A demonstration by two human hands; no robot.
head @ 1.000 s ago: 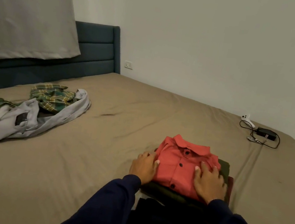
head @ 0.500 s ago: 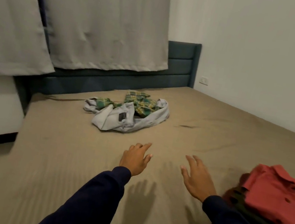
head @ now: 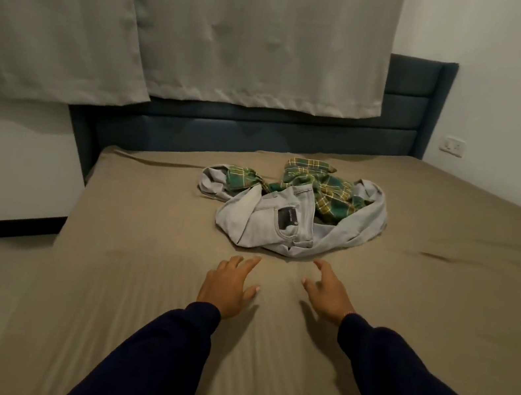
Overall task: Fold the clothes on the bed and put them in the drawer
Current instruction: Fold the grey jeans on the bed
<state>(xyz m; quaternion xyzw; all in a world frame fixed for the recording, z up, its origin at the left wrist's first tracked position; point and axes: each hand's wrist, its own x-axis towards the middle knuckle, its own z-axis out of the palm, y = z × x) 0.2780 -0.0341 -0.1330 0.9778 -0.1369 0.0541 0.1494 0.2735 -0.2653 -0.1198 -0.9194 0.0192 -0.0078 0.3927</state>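
The bed [head: 130, 296], under a taut olive-brown sheet, runs to a dark blue headboard [head: 402, 117] with grey curtains [head: 245, 38] hanging above it. Near the far end lie crumpled grey jeans [head: 268, 223], tangled with a green plaid shirt [head: 329, 192]. We note our left hand [head: 229, 286] and right hand [head: 329, 293] reaching out, fingers spread, holding nothing, just short of the jeans. We judge the step in hand to be fetching the next garment; the next move calls for gripping the jeans and pulling them free of the shirt.
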